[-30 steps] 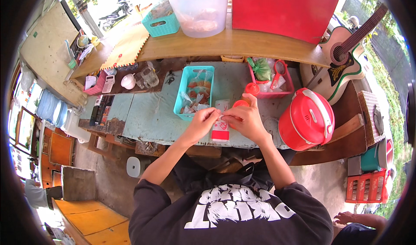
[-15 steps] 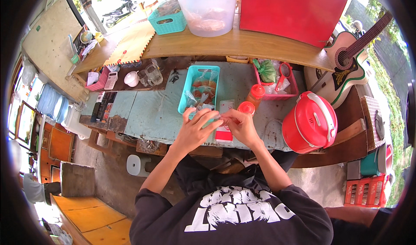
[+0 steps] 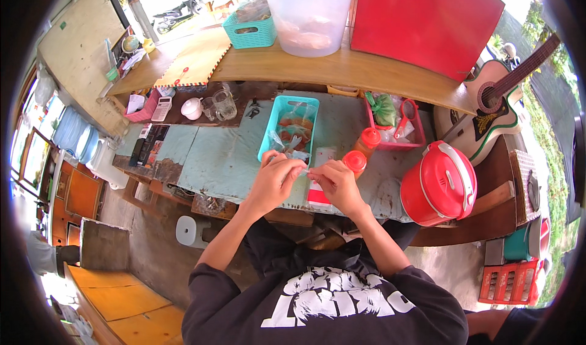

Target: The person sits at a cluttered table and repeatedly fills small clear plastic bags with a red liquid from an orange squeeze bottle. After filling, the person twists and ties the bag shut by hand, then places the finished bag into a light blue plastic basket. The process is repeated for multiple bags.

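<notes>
Over the near edge of the table [image 3: 207, 156], my left hand [image 3: 273, 179] and my right hand [image 3: 337, 185] face each other with fingertips pinched. Stretched between them is a small strip of clear plastic [image 3: 305, 171], too small to make out fully. Just beyond my left hand stands a turquoise basket [image 3: 268, 131] with knotted clear bags of orange-brown contents [image 3: 296, 129]. Partly behind my right hand lies a red and white packet [image 3: 318, 196]. Two red-capped squeeze bottles [image 3: 354, 162] [image 3: 368, 138] of orange sauce stand just past that hand.
A red rice-cooker-like tub [image 3: 436, 183] stands at the right, near a pink basket [image 3: 400, 143] and a guitar [image 3: 488, 107]. A wooden shelf [image 3: 317, 70] crosses the far side, bearing a clear bin [image 3: 308, 15]. Glass mugs [image 3: 224, 105] and a calculator [image 3: 162, 109] sit at left.
My left fingers, spread before, have closed into a pinch. The hands have drawn slightly apart, with the clear strip now showing between them. The view has shifted a little.
</notes>
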A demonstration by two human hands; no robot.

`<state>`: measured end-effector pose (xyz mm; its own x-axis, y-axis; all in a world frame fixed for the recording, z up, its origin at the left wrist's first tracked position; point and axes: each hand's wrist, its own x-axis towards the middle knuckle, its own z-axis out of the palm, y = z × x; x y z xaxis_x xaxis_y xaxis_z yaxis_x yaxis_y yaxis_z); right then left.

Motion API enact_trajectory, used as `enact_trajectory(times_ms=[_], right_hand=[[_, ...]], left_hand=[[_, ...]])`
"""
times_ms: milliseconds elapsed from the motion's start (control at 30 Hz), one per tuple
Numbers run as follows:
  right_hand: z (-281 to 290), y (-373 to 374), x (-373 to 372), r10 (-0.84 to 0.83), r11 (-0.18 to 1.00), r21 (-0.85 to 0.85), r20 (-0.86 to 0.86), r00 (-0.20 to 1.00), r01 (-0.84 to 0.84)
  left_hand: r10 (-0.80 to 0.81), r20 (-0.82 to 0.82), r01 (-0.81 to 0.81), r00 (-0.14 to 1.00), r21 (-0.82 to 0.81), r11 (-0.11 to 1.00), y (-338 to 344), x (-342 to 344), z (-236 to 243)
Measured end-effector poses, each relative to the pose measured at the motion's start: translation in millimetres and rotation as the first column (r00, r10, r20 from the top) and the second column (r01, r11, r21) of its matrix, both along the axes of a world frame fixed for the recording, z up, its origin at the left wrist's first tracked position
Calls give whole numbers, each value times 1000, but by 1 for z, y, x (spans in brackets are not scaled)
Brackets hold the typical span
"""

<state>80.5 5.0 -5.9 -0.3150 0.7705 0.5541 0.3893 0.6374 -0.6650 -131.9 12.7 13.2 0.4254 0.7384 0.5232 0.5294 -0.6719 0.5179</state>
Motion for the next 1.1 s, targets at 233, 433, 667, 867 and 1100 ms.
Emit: enact_trajectory(times_ms=[233, 433, 667, 867, 1100], right_hand=[[-16, 9, -17, -36, 994, 93, -125, 991, 48], [-9, 21, -20, -161, 934, -352, -573, 803, -64], [4, 16, -38, -183, 911, -380, -716, 674, -157], [2, 12, -43, -200, 882, -420, -744, 637, -214], [-12, 22, -39, -99, 896, -329, -802, 590, -297]], left_hand=[[175, 442, 129, 880, -577, 806, 9, -3, 12], [220, 530, -289, 819, 49, 956, -15, 23, -42], [191, 476, -142, 858, -138, 980, -34, 74, -69], [275, 606, -130, 746, -273, 953, -30, 79, -85], [441, 876, 423, 196, -482, 767, -30, 72, -45]])
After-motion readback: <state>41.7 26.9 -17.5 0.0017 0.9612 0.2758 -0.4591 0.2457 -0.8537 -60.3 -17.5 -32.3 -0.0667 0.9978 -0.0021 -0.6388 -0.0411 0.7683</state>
